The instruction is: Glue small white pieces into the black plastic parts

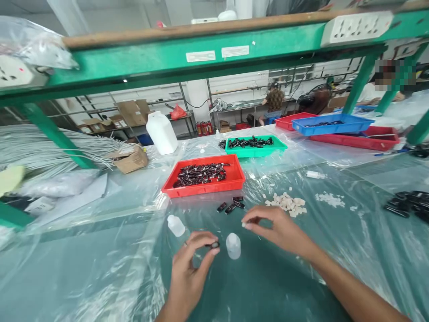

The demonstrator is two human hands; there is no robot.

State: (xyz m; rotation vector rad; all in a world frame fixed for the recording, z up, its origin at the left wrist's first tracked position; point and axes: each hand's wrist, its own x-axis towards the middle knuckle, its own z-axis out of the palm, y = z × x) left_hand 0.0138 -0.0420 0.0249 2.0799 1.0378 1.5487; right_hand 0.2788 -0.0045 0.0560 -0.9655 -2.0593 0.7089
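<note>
Between thumb and forefinger, my left hand (194,264) pinches a small dark part (214,245) with a greyish end. My right hand (276,226) is closed in a pinch on a small whitish piece (246,225), mostly hidden by the fingertips. A translucent white bottle (233,246) stands between my hands. Another small white bottle (176,226) is tilted or lying just beyond my left hand. Several black parts (230,205) lie loose on the plastic-covered table, in front of the red tray. Beyond my right hand is a pile of cream-coloured pieces (288,203).
A red tray (204,192) and a green tray (258,151) hold many black parts. Blue tray (335,129) and red tray (362,142) are stacked at right. A white jug (162,133) stands behind. Black parts (407,203) lie far right. A green frame (214,58) spans overhead.
</note>
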